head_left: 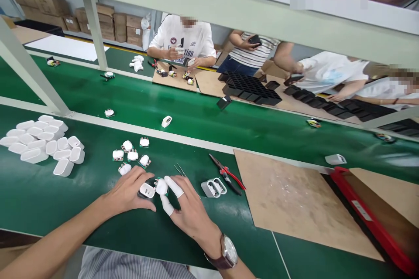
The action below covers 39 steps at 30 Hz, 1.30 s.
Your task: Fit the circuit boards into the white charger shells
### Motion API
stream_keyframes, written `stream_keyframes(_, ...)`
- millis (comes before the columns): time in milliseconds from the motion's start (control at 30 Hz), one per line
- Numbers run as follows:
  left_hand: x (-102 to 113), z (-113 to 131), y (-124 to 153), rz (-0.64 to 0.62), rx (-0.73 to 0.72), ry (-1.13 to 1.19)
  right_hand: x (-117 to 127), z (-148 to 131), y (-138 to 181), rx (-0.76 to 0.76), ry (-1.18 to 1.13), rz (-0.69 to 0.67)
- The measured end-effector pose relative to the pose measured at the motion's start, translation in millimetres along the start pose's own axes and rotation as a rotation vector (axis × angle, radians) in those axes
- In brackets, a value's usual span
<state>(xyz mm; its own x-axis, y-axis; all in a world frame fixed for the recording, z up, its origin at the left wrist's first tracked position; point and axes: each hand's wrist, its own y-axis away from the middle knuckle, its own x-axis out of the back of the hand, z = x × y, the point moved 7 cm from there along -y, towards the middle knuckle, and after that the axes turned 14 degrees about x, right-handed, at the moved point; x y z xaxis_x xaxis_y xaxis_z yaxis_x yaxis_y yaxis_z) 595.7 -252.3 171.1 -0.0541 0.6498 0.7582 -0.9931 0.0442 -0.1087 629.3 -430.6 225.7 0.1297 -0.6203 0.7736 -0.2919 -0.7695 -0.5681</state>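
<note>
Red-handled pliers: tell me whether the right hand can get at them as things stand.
Probably yes: nothing covers the red-handled pliers, though white casings lie between them and the right hand, which holds a white-topped part.

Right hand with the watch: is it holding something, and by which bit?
Yes, the right hand pinches a white-topped circuit part by its edges, between covered thumb and finger.

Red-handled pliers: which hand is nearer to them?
Right. The right hand is to the left of the pliers, with a pair of white cases between them; the left hand is farther off, left of the right hand.
</note>
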Motion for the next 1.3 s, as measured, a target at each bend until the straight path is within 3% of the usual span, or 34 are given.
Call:
stream_keyframes(233, -6, 11, 0, -0.222, 0.032, 0.140, 5, 1, 3, -0.062, -0.065, 0.029)
stream_keyframes(300, -7, 13, -1, -0.147, 0.011, 0.142, 3, -3, 4, -0.060, -0.126, 0.020)
stream_keyframes(433, -1, 18, 0, 0.146, -0.063, 0.019, -5, -16, 2, -0.023, -0.166, 0.005)
stream_keyframes(533, 2, 23, 4, 0.251, -0.112, -0.120, -11, -21, 2, -0.024, -0.104, -0.004)
stream_keyframes(1300, 0, 26, 6, 0.274, -0.143, -0.240, -25, -30, -16, -0.005, 0.021, -0.258)
